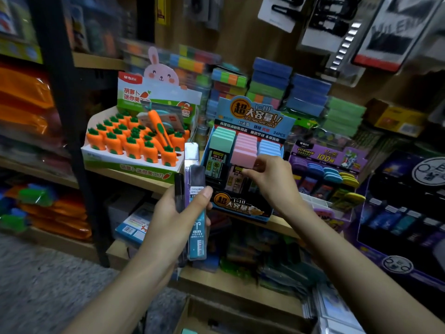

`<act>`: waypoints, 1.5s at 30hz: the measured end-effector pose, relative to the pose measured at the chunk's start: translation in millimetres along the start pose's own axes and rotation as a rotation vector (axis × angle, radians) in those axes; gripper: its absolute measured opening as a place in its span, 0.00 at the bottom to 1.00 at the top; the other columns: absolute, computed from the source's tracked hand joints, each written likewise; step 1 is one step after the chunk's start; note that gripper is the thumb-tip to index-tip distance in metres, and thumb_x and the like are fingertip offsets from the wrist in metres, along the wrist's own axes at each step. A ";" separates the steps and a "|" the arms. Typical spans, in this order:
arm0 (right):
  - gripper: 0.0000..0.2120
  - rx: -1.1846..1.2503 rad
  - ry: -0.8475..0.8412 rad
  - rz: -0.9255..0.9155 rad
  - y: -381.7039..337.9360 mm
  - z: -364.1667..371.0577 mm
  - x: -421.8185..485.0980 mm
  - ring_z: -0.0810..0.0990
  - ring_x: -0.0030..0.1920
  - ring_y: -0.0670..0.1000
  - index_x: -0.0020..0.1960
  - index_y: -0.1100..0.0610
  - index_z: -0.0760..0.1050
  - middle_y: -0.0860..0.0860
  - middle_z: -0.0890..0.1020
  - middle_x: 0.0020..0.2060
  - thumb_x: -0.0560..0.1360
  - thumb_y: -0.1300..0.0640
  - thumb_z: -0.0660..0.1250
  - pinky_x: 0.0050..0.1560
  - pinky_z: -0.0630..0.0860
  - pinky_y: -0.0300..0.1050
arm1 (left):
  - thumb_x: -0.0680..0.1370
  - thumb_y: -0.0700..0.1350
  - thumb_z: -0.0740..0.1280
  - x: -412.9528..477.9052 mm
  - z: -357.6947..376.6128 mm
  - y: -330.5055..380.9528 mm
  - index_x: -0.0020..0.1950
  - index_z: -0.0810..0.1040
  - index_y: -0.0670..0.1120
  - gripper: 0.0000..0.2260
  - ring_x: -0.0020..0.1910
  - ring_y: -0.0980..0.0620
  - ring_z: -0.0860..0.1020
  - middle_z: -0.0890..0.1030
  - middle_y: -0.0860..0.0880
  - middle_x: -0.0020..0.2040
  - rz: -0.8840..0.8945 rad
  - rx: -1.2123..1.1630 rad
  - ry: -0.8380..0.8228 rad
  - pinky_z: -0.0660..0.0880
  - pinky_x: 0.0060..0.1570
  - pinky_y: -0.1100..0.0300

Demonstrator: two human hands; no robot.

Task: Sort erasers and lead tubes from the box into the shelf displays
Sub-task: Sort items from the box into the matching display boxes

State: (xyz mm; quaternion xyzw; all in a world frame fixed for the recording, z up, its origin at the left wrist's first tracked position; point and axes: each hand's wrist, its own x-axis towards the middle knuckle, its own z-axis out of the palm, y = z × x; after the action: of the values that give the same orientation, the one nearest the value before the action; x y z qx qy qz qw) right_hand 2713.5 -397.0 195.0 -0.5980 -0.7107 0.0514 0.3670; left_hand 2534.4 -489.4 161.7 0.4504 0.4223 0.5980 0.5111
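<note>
While you stand at the shelf, left hand [178,213]: curled round a fan of lead tubes [198,237], held upright and off to the left, likely so your other hand can work freely.
Right hand [272,179]: fingertips pinch the nearest pink-capped case [243,159] in the middle row of the lead display [240,208]. You are probably seating it, though blur hides whether it is fully down.
Neighbour rows: green row [222,138] on the left and blue row [269,148] on the right, both tight against the pink, so there is no sideways room.
Edges: the display's front sits at the shelf lip [149,182], with the carrot display [134,165] just left and the purple display [325,157] just right.
Open room: above the rows and towards you; the cardboard box [207,317] waits below.
</note>
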 end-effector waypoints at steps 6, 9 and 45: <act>0.16 -0.298 -0.027 -0.001 -10.7 -16.3 -8.0 0.80 0.36 0.56 0.39 0.64 0.78 0.57 0.81 0.33 0.75 0.51 0.68 0.36 0.75 0.47 | 0.65 0.58 0.68 -5.5 14.8 -3.9 0.49 0.76 0.50 0.18 0.31 0.56 0.78 0.80 0.54 0.34 -0.012 0.037 -0.089 0.74 0.30 0.63; 0.16 0.173 -0.076 0.019 -15.0 -34.1 -33.8 0.81 0.36 0.50 0.39 0.59 0.80 0.52 0.82 0.33 0.77 0.48 0.64 0.37 0.76 0.46 | 0.65 0.58 0.68 -10.7 26.6 -5.9 0.50 0.76 0.51 0.18 0.30 0.56 0.79 0.80 0.55 0.32 -0.037 0.075 -0.200 0.74 0.31 0.65; 0.08 0.041 0.272 0.235 194.1 -197.4 -93.0 0.80 0.46 0.60 0.45 0.64 0.76 0.58 0.81 0.41 0.75 0.58 0.67 0.48 0.76 0.63 | 0.68 0.54 0.66 -30.9 187.0 -66.9 0.51 0.75 0.48 0.16 0.31 0.54 0.81 0.83 0.52 0.35 -0.188 0.030 -0.482 0.75 0.27 0.63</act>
State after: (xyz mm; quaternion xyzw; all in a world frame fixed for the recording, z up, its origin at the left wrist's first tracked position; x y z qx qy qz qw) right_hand 2987.7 -497.5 195.9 -0.6710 -0.5784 0.0271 0.4631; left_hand 2733.5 -503.6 138.3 0.5461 0.3372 0.4172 0.6435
